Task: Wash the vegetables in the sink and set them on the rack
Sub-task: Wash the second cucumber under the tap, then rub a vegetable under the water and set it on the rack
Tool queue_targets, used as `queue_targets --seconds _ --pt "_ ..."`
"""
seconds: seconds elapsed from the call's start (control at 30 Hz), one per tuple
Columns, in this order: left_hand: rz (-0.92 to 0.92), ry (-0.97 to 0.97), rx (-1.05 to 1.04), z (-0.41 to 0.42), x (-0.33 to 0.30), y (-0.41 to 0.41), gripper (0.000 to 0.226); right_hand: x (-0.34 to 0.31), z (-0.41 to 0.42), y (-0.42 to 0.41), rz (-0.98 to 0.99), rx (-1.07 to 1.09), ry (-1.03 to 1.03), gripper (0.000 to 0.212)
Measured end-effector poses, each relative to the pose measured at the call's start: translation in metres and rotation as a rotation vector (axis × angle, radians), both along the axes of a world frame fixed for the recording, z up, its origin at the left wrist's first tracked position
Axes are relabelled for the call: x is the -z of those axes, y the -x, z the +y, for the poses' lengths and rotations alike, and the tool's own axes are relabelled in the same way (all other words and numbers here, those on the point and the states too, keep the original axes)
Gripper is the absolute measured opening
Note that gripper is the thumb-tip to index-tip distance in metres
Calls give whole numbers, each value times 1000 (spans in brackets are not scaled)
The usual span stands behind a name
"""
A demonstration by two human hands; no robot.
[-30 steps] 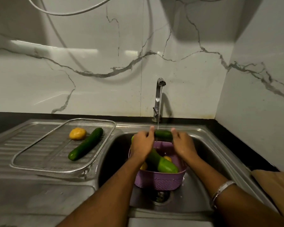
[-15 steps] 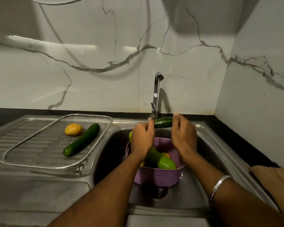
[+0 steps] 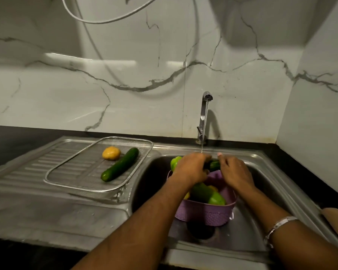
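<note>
**Cucumber held under the running tap**

Both hands hold a dark green cucumber [image 3: 214,165] over the sink [image 3: 248,227], straight in front of the tap [image 3: 204,117], whose thin stream falls onto it. The left hand [image 3: 191,168] curls its fingers round one end; the right hand [image 3: 235,172] closes over the other end, so only the cucumber's short middle part shows between them. A silver bracelet [image 3: 279,225] sits on the right wrist.

Below the hands, on the near side of the tap, a purple basket [image 3: 205,213] stands in the sink bowl over the drain. In it lie another dark green vegetable [image 3: 200,191], a pale green one [image 3: 216,199] and something yellow, mostly hidden. A light green vegetable [image 3: 175,161] shows just behind the left hand.

To the left of the tap, a wire mesh rack [image 3: 70,178] rests on the ribbed draining board [image 3: 27,168]. On it lie a long cucumber [image 3: 120,164] set slantwise and a round yellow vegetable [image 3: 111,152] just beside its far end.
</note>
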State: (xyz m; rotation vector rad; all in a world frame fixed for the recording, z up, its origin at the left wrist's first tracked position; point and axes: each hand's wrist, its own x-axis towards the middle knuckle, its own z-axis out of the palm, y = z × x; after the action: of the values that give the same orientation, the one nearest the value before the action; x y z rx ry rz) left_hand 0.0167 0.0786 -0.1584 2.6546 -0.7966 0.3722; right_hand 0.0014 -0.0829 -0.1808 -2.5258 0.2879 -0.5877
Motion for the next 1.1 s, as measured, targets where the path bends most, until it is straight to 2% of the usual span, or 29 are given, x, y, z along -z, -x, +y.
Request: queue_targets --seconds 0.13,0.3,0.43,0.5,0.6,0.9,1.0,1.1 --pt "13 137 -114 24 -27 -6 38 -1 4 2 -97 -51 -73 53" --pt "-15 290 -368 131 -82 -9 37 5 1 -3 -69 -57 -78 38" --pt "121 65 -712 225 -98 -9 32 12 2 -10 -44 -73 -103 31" --pt "237 -31 -806 256 -88 -8 35 14 2 -12 -35 -78 -115 30" --pt "428 -29 -829 270 -65 -2 36 15 2 -11 -8 -79 -116 25" --pt "460 -147 -794 256 -67 5 38 9 2 2 8 -96 -146 19" --pt "374 -214 -801 253 -75 8 40 10 2 1 13 -96 -147 20" --pt "46 -370 -779 236 -83 8 42 12 0 -3 30 -83 -122 22"
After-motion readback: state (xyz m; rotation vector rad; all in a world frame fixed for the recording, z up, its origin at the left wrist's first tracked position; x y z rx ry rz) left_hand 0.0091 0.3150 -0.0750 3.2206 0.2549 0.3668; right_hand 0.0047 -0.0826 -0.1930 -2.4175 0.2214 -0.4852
